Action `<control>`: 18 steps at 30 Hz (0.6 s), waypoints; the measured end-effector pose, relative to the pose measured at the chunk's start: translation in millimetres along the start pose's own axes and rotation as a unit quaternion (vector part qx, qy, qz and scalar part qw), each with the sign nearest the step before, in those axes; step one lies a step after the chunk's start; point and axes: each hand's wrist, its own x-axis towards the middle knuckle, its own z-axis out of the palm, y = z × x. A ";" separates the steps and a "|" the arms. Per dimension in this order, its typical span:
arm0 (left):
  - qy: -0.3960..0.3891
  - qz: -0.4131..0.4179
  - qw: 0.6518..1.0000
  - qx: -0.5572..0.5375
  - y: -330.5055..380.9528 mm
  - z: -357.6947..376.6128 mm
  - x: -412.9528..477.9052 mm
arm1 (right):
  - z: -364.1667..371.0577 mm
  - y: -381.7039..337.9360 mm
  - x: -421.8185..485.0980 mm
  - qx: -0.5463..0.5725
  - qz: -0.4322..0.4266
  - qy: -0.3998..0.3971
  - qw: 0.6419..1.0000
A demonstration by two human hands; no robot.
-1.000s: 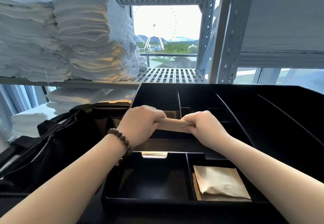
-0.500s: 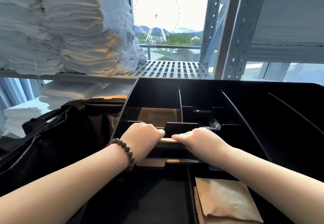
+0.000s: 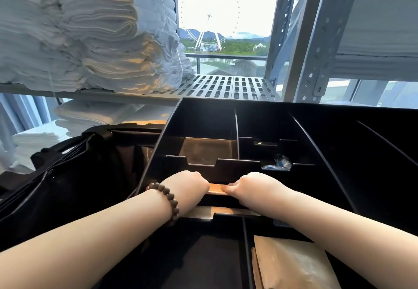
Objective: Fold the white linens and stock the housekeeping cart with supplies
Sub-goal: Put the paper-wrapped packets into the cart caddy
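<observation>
Left hand [image 3: 188, 185] and right hand [image 3: 254, 187], fingers curled, gripping flat brown paper packet [image 3: 217, 191], inside black plastic divided cart tray [image 3: 203, 117]

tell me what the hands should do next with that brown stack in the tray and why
Probably ease the brown stack down flat and let go. Both the left hand and right hand grip its ends, and it sits low in the black tray, between two dividers.

Tray [image 3: 203, 117] ahead, bag [image 3: 79, 187] to its left. Left hand [image 3: 187, 187] and right hand [image 3: 253, 187] in a middle compartment, packet [image 3: 217, 191] between them. Envelopes [image 3: 294, 264] in the near-right compartment. Linens [image 3: 90, 28] on the shelf [image 3: 226, 87] behind.
</observation>
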 end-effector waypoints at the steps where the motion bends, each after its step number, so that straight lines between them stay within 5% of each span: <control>1: -0.014 -0.002 1.000 -0.010 -1.2 -1.0 -0.3 | 0.4 0.3 0.5 -0.005 -0.002 -0.004 1.000; 6: -0.070 -0.003 0.997 -0.045 -4.0 -9.8 -5.5 | -6.0 10.0 -5.5 0.101 -0.021 -0.023 0.994; 11: -0.065 0.013 0.994 -0.087 -8.3 -10.5 -20.3 | -15.3 25.1 -32.1 0.335 -0.012 -0.028 0.942; 18: -0.115 0.012 0.982 -0.149 0.6 -3.0 -26.3 | -23.1 10.9 -40.1 0.341 0.010 -0.094 0.935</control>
